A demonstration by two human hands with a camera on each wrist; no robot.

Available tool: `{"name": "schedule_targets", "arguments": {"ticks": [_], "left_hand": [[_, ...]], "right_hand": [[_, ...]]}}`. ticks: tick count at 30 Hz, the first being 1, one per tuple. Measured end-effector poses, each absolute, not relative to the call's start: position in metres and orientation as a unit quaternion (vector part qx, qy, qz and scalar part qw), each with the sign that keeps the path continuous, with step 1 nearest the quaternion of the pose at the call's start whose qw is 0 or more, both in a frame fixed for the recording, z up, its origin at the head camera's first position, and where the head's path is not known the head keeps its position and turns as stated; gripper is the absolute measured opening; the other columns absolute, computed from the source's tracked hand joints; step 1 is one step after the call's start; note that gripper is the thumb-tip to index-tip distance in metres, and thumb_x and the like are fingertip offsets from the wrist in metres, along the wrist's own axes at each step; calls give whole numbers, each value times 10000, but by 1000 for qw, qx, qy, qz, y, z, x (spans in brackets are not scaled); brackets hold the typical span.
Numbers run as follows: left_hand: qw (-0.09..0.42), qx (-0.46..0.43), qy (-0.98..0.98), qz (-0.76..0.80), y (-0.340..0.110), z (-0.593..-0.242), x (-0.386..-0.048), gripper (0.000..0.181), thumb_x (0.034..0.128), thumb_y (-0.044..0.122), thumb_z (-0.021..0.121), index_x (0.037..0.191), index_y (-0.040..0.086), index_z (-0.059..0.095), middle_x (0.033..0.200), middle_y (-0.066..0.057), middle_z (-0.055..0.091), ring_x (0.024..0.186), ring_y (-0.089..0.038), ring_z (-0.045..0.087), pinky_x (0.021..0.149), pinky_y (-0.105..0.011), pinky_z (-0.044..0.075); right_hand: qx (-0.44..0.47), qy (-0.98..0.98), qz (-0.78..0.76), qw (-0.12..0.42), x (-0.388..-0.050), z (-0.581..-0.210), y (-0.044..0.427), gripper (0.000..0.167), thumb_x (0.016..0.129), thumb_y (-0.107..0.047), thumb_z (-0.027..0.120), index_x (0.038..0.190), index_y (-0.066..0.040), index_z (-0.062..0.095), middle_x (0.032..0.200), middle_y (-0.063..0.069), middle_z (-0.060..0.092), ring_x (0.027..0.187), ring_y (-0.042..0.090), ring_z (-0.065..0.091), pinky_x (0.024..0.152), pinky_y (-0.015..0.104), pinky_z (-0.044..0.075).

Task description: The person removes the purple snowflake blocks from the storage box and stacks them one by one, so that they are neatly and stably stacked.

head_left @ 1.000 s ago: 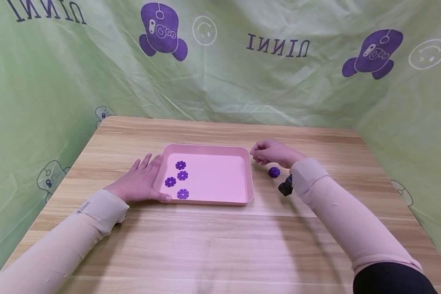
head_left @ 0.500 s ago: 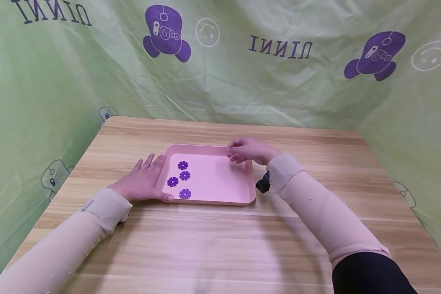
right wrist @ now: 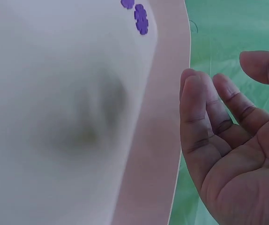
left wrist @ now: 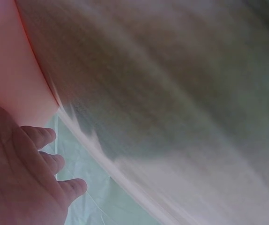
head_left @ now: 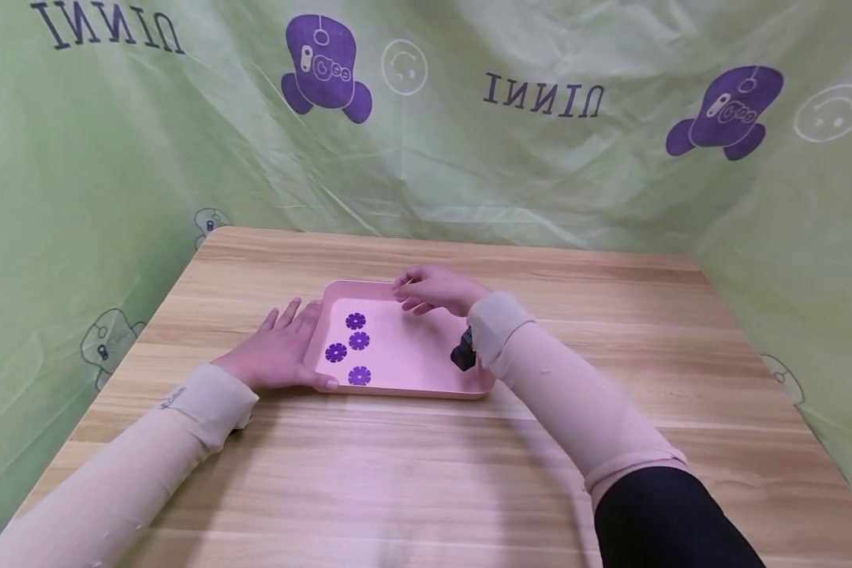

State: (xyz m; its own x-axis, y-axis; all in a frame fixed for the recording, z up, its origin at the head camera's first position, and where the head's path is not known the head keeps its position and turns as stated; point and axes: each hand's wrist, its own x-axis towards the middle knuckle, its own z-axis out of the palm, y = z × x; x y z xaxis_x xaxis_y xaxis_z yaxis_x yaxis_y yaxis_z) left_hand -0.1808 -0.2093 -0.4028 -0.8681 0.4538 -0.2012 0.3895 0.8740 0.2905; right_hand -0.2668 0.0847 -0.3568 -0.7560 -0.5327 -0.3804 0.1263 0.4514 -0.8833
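My left hand (head_left: 280, 347) rests with fingers spread against the left side of a shallow pink tray (head_left: 405, 355), its thumb at the near-left corner. In the left wrist view the tray's wall (left wrist: 8, 61) meets that hand's palm. Several purple notched snowflake discs (head_left: 356, 321) lie apart from each other in the left part of the tray. Above the tray's back rim is my right hand (head_left: 436, 289), fingers loosely bent. The right wrist view shows this hand (right wrist: 237, 136) with no object visible between the fingers, and two discs (right wrist: 141, 19) beyond.
The tray stands on a wood-grain table (head_left: 369, 473). A green printed cloth (head_left: 426, 173) hangs behind and at both sides. Fixed at the right wrist is a small black camera (head_left: 464, 351), which is over the tray's right part. The right sleeve (head_left: 575, 394) covers some tabletop.
My right hand has moved left from beside the tray to above its back rim. A purple round piece near it on the table is now out of sight. My left hand stays put.
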Motion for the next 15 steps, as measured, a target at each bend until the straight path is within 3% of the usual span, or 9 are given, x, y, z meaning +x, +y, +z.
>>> {"name": "schedule_targets", "arguments": {"ticks": [8, 12, 15], "left_hand": [[141, 217, 958, 121, -208, -405, -183, 1443, 729, 856, 670, 1615, -83, 24, 1698, -253, 46, 1541, -482, -50, 1220, -644, -31], [144, 219, 958, 117, -207, -404, -182, 1458, 725, 866, 661, 1609, -90, 4, 1694, -261, 18, 1548, -456, -62, 1226, -622, -46], [139, 222, 959, 112, -206, -404, -181, 1453, 727, 856, 668, 1605, -99, 14, 1689, -274, 14, 1551, -448, -61, 1222, -624, -57]], "right_hand": [[-137, 790, -504, 323, -271, -369, 51, 321, 1029, -94, 612, 1308, 61, 582, 1330, 226, 620, 1202, 335, 638, 959, 364, 563], [-129, 787, -510, 323, -271, -379, 36, 296, 1026, -80, 621, 1279, 71, 593, 1119, 170, 653, 971, 253, 674, 901, 357, 586], [-127, 787, -509, 324, -271, -385, 26, 291, 1021, -61, 624, 1272, 82, 589, 935, 101, 603, 764, 171, 601, 784, 306, 585]]}}
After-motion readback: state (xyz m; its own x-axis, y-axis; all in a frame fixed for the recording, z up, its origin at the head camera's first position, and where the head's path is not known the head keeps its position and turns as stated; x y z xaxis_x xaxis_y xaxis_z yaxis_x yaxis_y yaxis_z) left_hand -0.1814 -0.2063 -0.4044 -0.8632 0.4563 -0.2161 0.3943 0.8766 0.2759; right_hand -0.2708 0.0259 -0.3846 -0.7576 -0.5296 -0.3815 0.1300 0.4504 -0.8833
